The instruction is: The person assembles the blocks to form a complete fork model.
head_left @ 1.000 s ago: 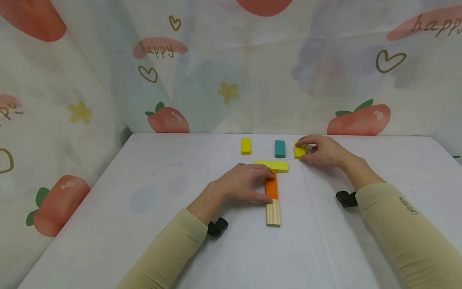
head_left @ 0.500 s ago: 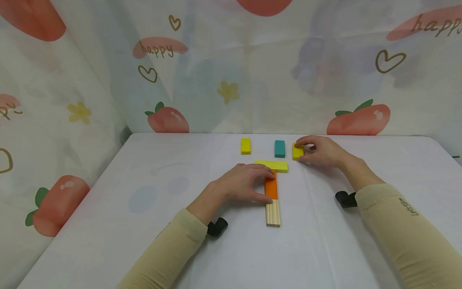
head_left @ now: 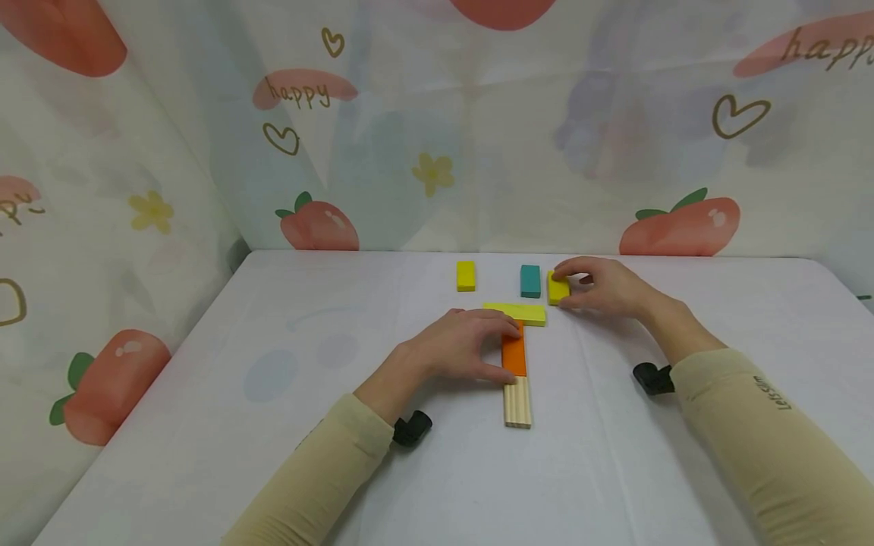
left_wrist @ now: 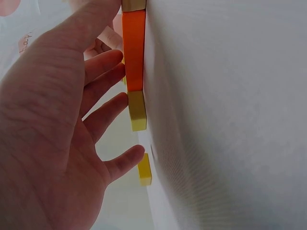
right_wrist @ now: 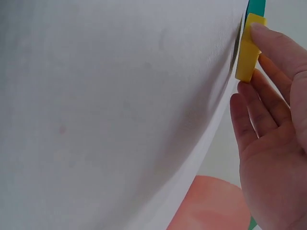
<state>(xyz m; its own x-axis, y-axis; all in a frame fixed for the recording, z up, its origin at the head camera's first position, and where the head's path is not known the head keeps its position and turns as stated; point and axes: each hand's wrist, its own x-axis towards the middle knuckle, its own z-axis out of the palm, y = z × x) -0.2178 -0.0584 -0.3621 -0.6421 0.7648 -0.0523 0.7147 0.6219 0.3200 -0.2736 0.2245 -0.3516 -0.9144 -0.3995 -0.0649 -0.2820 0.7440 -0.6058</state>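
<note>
My left hand [head_left: 464,345] rests on the orange wooden block [head_left: 514,358], its fingers extended along the blocks. The thumb lies where the orange block meets a plain wooden block [head_left: 517,405]. At the far end of the orange one, a yellow-green block [head_left: 526,315] lies crosswise, making a T shape. Between thumb and fingers my right hand [head_left: 608,290] pinches a yellow block [right_wrist: 248,52]. That block is close beside a teal block [head_left: 529,281]; whether they touch I cannot tell. The left wrist view shows the left fingertips [left_wrist: 119,100] against the blocks.
Another yellow block [head_left: 466,276] lies left of the teal one, near the back of the table. A white cloth [head_left: 580,470] covers the table. Behind it hangs a printed curtain [head_left: 505,174].
My right hand has slid the yellow block left and slightly nearer, closing most of its distance to the teal block. The left hand and the other blocks keep their places.
</note>
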